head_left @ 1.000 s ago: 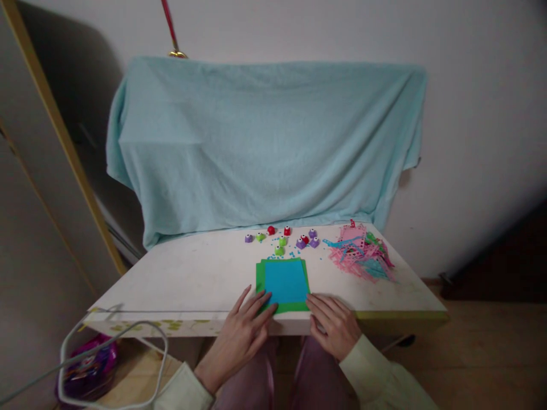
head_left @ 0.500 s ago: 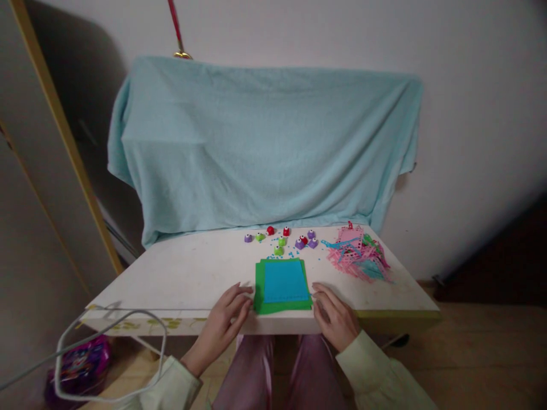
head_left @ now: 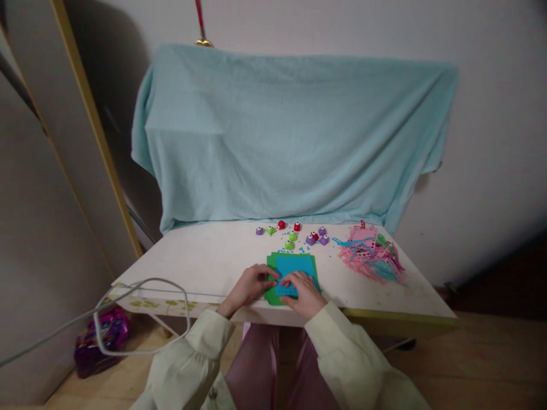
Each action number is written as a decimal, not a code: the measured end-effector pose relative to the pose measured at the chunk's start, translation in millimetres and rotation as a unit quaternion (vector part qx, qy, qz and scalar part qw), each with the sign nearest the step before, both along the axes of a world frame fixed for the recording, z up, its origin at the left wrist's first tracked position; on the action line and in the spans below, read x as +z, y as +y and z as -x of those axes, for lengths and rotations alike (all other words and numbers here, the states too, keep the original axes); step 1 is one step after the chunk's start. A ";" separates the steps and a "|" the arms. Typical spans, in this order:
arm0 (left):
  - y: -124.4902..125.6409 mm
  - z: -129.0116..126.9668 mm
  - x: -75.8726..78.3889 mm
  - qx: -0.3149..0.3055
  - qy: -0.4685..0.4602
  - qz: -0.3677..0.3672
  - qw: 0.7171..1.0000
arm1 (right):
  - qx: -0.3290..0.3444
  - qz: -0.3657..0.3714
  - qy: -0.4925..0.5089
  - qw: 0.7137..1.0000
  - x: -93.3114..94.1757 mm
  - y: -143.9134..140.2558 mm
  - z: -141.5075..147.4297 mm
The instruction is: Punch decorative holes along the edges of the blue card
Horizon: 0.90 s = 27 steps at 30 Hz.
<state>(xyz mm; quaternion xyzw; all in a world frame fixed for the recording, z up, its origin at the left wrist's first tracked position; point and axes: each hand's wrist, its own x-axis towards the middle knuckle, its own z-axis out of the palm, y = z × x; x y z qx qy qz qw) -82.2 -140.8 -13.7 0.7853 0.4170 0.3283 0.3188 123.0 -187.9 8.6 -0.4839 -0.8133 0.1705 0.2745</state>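
Note:
A light-blue paper sheet (head_left: 294,263) lies on top of slightly larger green sheets (head_left: 270,296) at the table's front edge. A row of small punched marks runs along the blue sheet's near edge. My left hand (head_left: 251,286) reaches in from the left, thumb and forefinger closed at the blue sheet's left edge near the lower corner. Over the sheet's lower right part rests my right hand (head_left: 304,295), its fingers bent and the thumb apart from them, touching the paper. It covers part of the marked edge.
Behind the sheets stand several small red, green and purple hole punches (head_left: 289,245) among blue paper bits. A heap of pink, blue and green paper strips (head_left: 367,256) lies at the right. A light-blue cloth (head_left: 290,142) hangs behind the table. A pale cable (head_left: 141,282) loops at the left.
Both hands have moved inward from the sides of the sheets onto the blue paper. My right hand now covers its lower right part. The view has shifted slightly left.

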 end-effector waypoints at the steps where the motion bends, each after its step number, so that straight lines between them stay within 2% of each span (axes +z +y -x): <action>1: 0.7 0.7 -0.8 -0.005 -0.003 0.012 1.000 | 0.003 0.008 -0.013 1.000 0.3 -0.2 0.3; 5: 1.3 0.7 -0.3 -0.008 -0.003 0.043 0.999 | 0.023 0.019 -0.019 0.999 3.7 -0.3 1.9; 10: 1.5 0.2 8.5 -0.043 0.003 0.058 0.997 | 0.052 -0.008 0.011 0.999 1.9 0.3 5.8; 15: 1.9 3.2 16.9 -0.062 0.038 0.044 0.996 | 0.063 -0.035 0.003 0.997 -1.9 -1.6 7.9; 22: 2.3 2.9 19.1 -0.059 0.083 0.003 0.995 | 0.061 -0.063 -0.024 0.996 -0.2 -6.3 11.6; 27: 4.4 1.9 19.1 -0.066 0.091 0.021 0.993 | 0.062 -0.064 -0.014 0.996 -1.8 -4.8 10.2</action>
